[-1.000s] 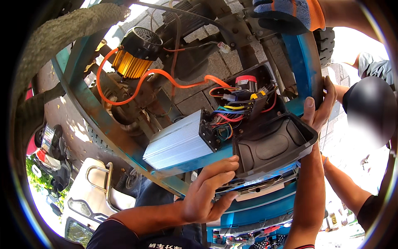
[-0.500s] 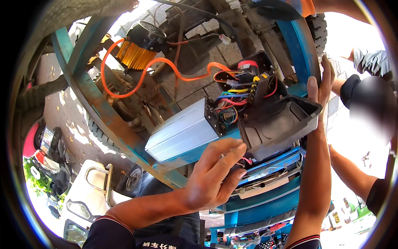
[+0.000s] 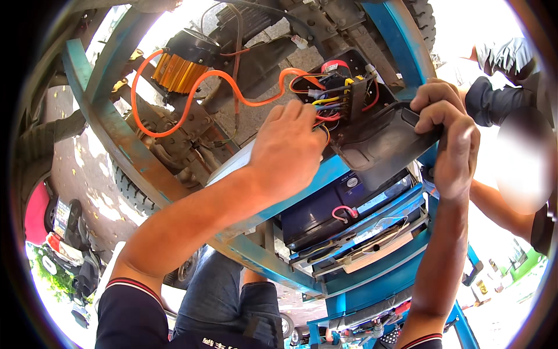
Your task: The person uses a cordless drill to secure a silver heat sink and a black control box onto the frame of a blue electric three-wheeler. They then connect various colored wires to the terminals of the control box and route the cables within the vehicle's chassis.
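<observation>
My left hand (image 3: 286,152) reaches over the silver finned controller (image 3: 237,161), hiding most of it. Its fingers are bent and pressed together at the coloured wires (image 3: 329,107); the fingertips and whatever they pinch are hidden. With fingers curled over the outer edge, my right hand (image 3: 450,136) grips a black plastic cover (image 3: 378,137). The cover is tilted beside the open black box (image 3: 372,60). Inside the box are a red-topped round part (image 3: 335,66) and a black terminal block (image 3: 356,98) with the wires running to it.
A thick orange cable (image 3: 233,87) loops from the gold-finned motor (image 3: 174,72) to the box. Blue frame beams (image 3: 131,157) surround the parts. Below the cover sits a dark battery (image 3: 317,206). Another person's forearm (image 3: 503,200) is close on the right.
My left hand has moved up from the cover's near corner to the wires. My right hand has gone from straight fingers against the cover to curled around its edge; the cover now lies flatter.
</observation>
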